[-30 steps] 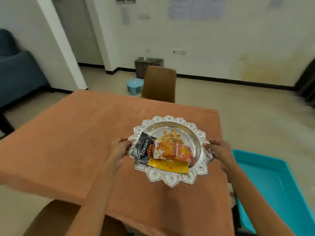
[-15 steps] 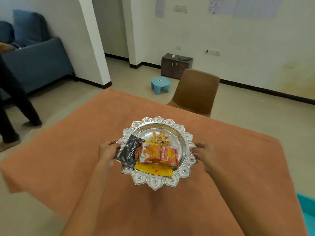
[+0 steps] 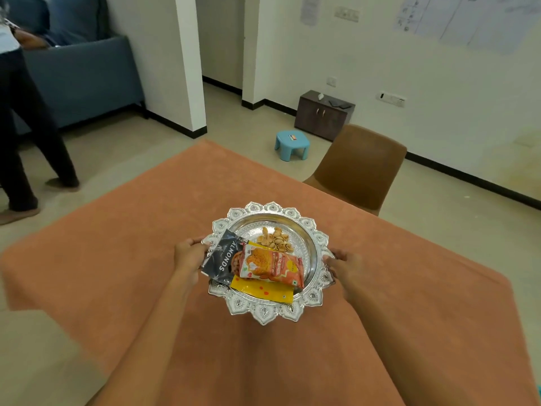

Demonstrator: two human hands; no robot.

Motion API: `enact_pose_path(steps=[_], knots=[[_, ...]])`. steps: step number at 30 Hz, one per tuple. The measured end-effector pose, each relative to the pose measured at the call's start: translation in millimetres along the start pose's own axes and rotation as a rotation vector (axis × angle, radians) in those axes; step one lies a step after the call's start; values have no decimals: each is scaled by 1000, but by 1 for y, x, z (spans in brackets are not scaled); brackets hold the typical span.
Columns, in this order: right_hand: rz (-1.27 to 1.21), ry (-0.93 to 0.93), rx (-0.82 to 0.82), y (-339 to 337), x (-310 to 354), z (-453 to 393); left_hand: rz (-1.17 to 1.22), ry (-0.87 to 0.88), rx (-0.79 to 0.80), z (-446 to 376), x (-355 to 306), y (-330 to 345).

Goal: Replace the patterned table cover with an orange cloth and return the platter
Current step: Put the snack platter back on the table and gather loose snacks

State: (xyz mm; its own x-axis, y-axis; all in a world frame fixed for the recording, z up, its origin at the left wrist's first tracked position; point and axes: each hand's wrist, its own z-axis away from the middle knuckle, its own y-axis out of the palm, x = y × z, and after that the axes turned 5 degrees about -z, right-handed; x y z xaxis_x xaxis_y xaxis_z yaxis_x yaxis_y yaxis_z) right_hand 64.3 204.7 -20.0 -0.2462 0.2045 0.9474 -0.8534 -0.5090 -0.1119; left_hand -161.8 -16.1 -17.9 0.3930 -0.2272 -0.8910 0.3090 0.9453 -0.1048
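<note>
Silver platter point(image 3: 317, 238) gripped at opposite rims between left hand point(image 3: 187, 254) and right hand point(image 3: 347, 266), above orange cloth point(image 3: 117, 244), containing snack packets point(image 3: 270, 266) and pistachio shells point(image 3: 275, 240).

Both my forearms extend forward from the lower edge of view, bare, converging slightly toward the middle. Left hand point(image 3: 187, 256): wrist straight, fingers curled at the left rim of the platter point(image 3: 310, 227), thumb on top, grip closed on the edge. Right hand point(image 3: 344, 266): mirrored on the right rim, fingers curled under, thumb over the edge, grip closed. Hands level with each other, well apart, one on each side. Fingertips partly hidden by the rim.
</note>
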Motion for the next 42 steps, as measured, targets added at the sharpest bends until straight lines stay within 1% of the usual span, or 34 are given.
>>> enact_pose_path(steps=[5, 7, 9, 11, 13, 14, 16, 18, 19, 21, 24, 27, 30, 31, 33, 35, 36, 38, 40, 42], knots=[[83, -62, 6, -1, 4, 3, -48, 58, -57, -2, 5, 7], [222, -126, 5, -1, 5, 4, -89, 91, -86, 1, 8, 8], [432, -224, -49, 1, 5, 5, -177, 132, -131, 7, 7, 11], [583, -389, -106, 4, 6, 10, -325, 234, -194, 15, 6, 13], [620, -569, -94, 13, 14, 17, -519, 451, -263, 22, 6, 16], [636, -649, -50, 19, 18, 17, -604, 567, -281, 27, 6, 19], [699, -723, 126, 35, 30, 9, -728, 740, -237, 35, 7, 28], [792, -744, 344, 52, 40, -7, -769, 835, -153, 44, 8, 41], [835, -747, 440, 62, 44, -15, -756, 856, -115, 48, 9, 47], [941, -757, 586, 77, 45, -32, -679, 850, -70, 56, 7, 56], [1170, -823, 724, 93, 44, -47, -595, 829, -59, 60, 6, 64], [1390, -829, 789, 99, 40, -57, -624, 843, -36, 53, 9, 67], [1485, -774, 831, 98, 32, -61, -669, 839, -22, 49, 11, 71], [1470, -776, 831, 95, 29, -61, -666, 825, -13, 48, 11, 72], [1332, -819, 804, 90, 24, -61, -603, 808, 7, 49, 11, 74], [1212, -907, 734, 85, 18, -62, -455, 781, 22, 52, 6, 75], [1188, -963, 685, 83, 15, -64, -381, 755, 31, 56, 2, 75], [1169, -1005, 606, 81, 13, -65, -279, 692, 53, 62, -4, 76], [1147, -1003, 545, 84, 17, -61, -176, 598, 80, 65, -10, 77], [1084, -952, 513, 86, 21, -61, 8, 448, 134, 64, -15, 81]])
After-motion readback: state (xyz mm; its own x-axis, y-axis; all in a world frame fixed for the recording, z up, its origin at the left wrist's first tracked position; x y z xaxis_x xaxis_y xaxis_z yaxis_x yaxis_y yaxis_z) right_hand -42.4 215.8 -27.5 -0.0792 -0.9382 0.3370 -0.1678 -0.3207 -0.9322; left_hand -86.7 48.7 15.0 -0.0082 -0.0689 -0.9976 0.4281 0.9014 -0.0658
